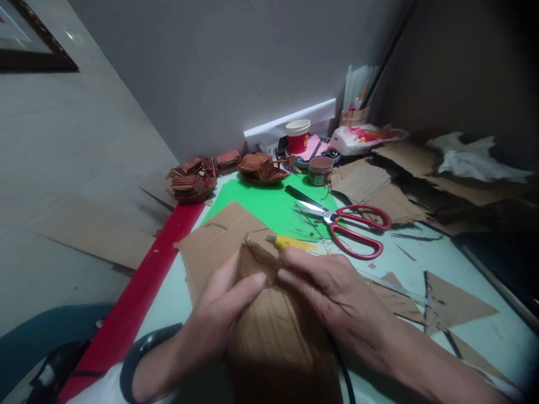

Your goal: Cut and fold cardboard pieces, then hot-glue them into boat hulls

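Between my hands is a folded brown cardboard piece with a pointed, open end. My left hand grips its left side, the thumb lying on the front near the point. My right hand pinches the right edge with thumb and fingers. Part of a yellow tool with a metal tip, perhaps a glue gun, shows just beyond my right fingers. Under and behind my hands lies a flat cardboard sheet. Red-handled scissors rest partly open on the green sheet.
Two brown bowls hold stacked small brown slabs. At the back stand a red paper cup, a round tub and a holder of white sticks. Cardboard triangles lie at right, cardboard scraps behind.
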